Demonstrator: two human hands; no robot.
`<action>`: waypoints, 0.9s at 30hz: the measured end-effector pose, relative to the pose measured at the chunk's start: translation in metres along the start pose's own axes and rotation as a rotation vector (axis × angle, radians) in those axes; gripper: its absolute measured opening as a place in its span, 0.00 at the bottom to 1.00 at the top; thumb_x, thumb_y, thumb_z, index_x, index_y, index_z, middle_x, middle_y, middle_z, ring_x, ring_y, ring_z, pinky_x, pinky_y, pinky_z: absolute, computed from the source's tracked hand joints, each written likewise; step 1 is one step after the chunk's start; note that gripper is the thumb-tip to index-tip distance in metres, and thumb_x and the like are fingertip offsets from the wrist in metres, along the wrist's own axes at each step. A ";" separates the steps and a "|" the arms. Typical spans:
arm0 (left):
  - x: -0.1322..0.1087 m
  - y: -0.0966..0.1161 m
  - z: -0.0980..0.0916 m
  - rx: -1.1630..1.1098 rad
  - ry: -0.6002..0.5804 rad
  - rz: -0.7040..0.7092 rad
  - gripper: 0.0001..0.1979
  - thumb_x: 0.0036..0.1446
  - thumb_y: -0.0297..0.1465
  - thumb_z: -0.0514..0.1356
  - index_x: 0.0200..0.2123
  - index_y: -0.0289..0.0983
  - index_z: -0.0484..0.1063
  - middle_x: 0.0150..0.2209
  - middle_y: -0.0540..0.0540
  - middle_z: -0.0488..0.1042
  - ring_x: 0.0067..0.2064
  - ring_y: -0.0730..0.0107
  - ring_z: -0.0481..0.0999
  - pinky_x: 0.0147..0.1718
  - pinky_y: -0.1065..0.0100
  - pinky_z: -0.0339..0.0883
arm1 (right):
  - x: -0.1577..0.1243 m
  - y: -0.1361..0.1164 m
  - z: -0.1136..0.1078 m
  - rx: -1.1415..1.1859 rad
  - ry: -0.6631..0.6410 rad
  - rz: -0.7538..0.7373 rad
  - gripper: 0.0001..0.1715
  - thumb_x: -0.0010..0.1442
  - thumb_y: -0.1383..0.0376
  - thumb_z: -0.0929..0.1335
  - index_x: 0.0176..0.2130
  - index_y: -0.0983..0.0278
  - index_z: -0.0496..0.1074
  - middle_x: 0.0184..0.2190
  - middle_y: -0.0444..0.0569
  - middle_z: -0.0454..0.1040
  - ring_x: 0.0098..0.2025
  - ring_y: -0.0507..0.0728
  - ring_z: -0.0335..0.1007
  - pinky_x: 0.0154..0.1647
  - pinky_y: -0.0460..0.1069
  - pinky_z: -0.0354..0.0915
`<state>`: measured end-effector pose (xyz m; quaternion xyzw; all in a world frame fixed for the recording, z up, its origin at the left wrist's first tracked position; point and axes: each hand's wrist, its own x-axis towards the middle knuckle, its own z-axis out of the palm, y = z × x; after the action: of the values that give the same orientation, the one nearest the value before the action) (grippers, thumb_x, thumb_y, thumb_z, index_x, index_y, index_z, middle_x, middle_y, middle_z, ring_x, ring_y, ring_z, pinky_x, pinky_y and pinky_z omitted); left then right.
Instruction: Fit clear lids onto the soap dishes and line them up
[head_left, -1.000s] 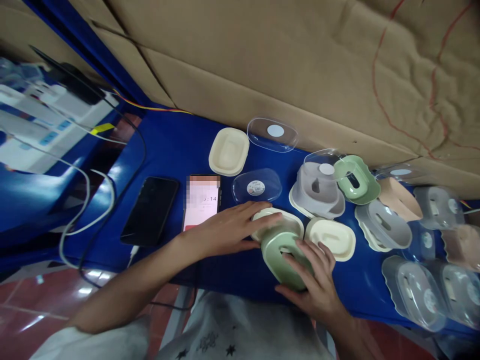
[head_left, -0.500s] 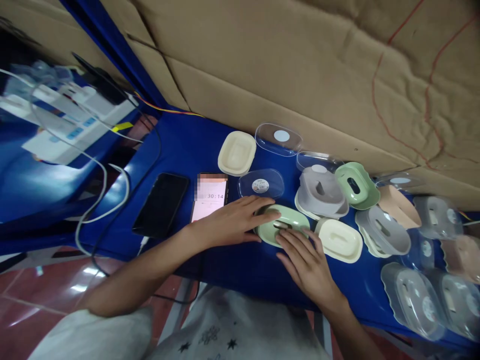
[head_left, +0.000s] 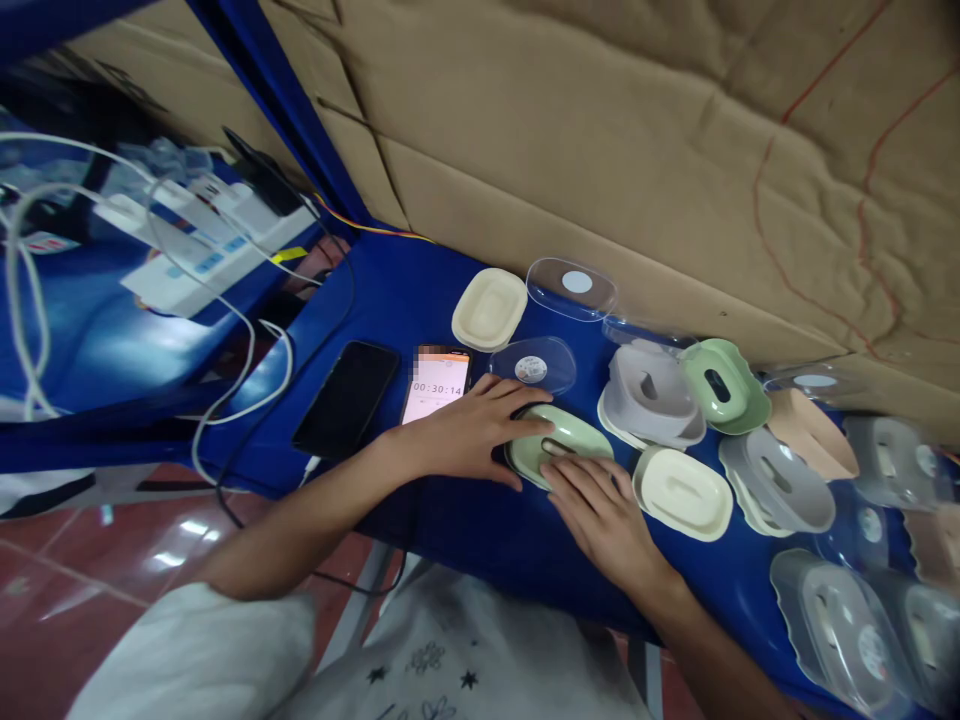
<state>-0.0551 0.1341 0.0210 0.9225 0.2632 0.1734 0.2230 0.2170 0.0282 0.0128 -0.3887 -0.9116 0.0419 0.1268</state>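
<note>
Item 1: green oval piece (head_left: 574, 428) with a central slot, one, lying on the blue-covered surface (head_left: 487, 545) directly before the person.

Hands, two, bare, near each other but apart, both touching item 1. Left hand (head_left: 472, 430): fingers spread, thumb and index finger straddling the piece's left end. Right hand (head_left: 600, 510): fingers side by side, laid over the near right part, tips at the slot. Whether either one grips cannot be told.

Adjoining, right: cream oval piece (head_left: 684, 492), flat, just beside the green one. Behind the left fingers: clear cover (head_left: 551, 365) bearing a round printed label. Farther back: cream tray (head_left: 490, 308); next to it, clear lid (head_left: 551, 290) with a white round sticker.

Right group: grey box (head_left: 652, 400) stacked over a pale piece; green wavy-edged piece (head_left: 739, 398); peach piece (head_left: 814, 435); grey slotted piece (head_left: 806, 495) upon a pale wavy-edged one; grey unit under clear cover (head_left: 832, 630), near the right corner.

Left group: phone (head_left: 436, 385), lit, reading 00:30:14, partly under the left forearm; dark phone (head_left: 346, 400), screen black; white power strip (head_left: 202, 275) with plugs and cables.

Backdrop: brown cardboard (head_left: 600, 140), creased, red lines at right.
</note>
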 end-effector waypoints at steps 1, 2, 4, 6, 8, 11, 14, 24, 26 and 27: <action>0.000 -0.001 -0.003 -0.014 0.020 -0.013 0.38 0.55 0.49 0.75 0.65 0.46 0.73 0.71 0.37 0.66 0.69 0.41 0.66 0.65 0.45 0.61 | 0.001 0.000 0.002 0.007 0.018 0.004 0.27 0.73 0.72 0.65 0.68 0.61 0.69 0.63 0.50 0.77 0.65 0.59 0.70 0.70 0.60 0.57; 0.000 -0.002 -0.005 -0.023 0.043 -0.031 0.38 0.55 0.51 0.74 0.66 0.46 0.72 0.71 0.36 0.65 0.69 0.40 0.65 0.65 0.44 0.60 | 0.001 0.000 0.003 0.013 0.034 0.011 0.27 0.73 0.72 0.65 0.68 0.61 0.69 0.63 0.50 0.77 0.65 0.59 0.70 0.71 0.60 0.57; 0.000 -0.005 -0.010 -0.018 0.098 -0.075 0.37 0.59 0.52 0.71 0.68 0.47 0.70 0.71 0.36 0.65 0.71 0.40 0.63 0.67 0.42 0.58 | 0.003 0.000 0.004 0.018 0.060 0.026 0.28 0.72 0.73 0.64 0.68 0.61 0.69 0.63 0.49 0.77 0.66 0.59 0.69 0.71 0.60 0.56; 0.001 -0.010 -0.011 0.015 0.150 -0.116 0.32 0.65 0.49 0.67 0.68 0.46 0.70 0.71 0.36 0.65 0.71 0.43 0.63 0.67 0.42 0.58 | 0.005 0.001 0.004 0.022 0.087 0.028 0.29 0.72 0.74 0.64 0.68 0.60 0.69 0.63 0.49 0.77 0.66 0.60 0.70 0.71 0.60 0.57; 0.002 -0.015 -0.009 0.080 0.193 -0.164 0.27 0.69 0.46 0.64 0.67 0.45 0.71 0.71 0.35 0.65 0.72 0.45 0.63 0.67 0.42 0.59 | 0.005 0.001 0.005 0.034 0.114 0.019 0.30 0.72 0.74 0.64 0.69 0.60 0.68 0.62 0.50 0.78 0.65 0.60 0.70 0.71 0.60 0.58; 0.004 -0.021 -0.005 0.190 0.199 -0.240 0.26 0.69 0.45 0.65 0.65 0.42 0.73 0.71 0.33 0.65 0.71 0.42 0.65 0.65 0.41 0.61 | 0.004 0.002 0.008 0.051 0.145 0.019 0.29 0.74 0.71 0.64 0.70 0.60 0.67 0.62 0.50 0.78 0.65 0.60 0.71 0.70 0.61 0.59; 0.007 -0.024 -0.006 0.240 0.157 -0.274 0.22 0.71 0.43 0.63 0.64 0.44 0.74 0.69 0.35 0.68 0.70 0.45 0.68 0.65 0.44 0.64 | 0.003 0.008 0.006 0.075 0.126 0.000 0.28 0.75 0.68 0.64 0.71 0.60 0.66 0.64 0.51 0.76 0.65 0.60 0.71 0.70 0.60 0.61; 0.020 -0.023 -0.001 0.231 0.132 -0.371 0.30 0.58 0.30 0.72 0.63 0.43 0.73 0.70 0.36 0.67 0.70 0.39 0.68 0.66 0.39 0.65 | -0.007 0.026 -0.001 0.014 0.063 -0.070 0.32 0.76 0.67 0.63 0.75 0.57 0.59 0.69 0.50 0.71 0.73 0.61 0.62 0.76 0.68 0.54; 0.020 -0.026 0.003 0.206 0.182 -0.351 0.28 0.59 0.31 0.71 0.62 0.42 0.72 0.70 0.37 0.68 0.70 0.43 0.68 0.66 0.42 0.66 | -0.009 0.027 0.000 -0.008 0.074 -0.069 0.34 0.76 0.66 0.64 0.76 0.57 0.56 0.70 0.51 0.69 0.74 0.62 0.61 0.75 0.68 0.56; 0.020 -0.027 0.005 0.186 0.208 -0.342 0.26 0.60 0.31 0.70 0.61 0.42 0.72 0.69 0.36 0.69 0.70 0.45 0.69 0.66 0.43 0.67 | -0.010 0.028 0.000 -0.015 0.086 -0.062 0.34 0.75 0.66 0.64 0.76 0.57 0.56 0.71 0.51 0.68 0.74 0.62 0.61 0.74 0.68 0.58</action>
<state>-0.0481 0.1639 0.0074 0.8581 0.4523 0.2022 0.1348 0.2432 0.0409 0.0062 -0.3628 -0.9172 0.0141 0.1642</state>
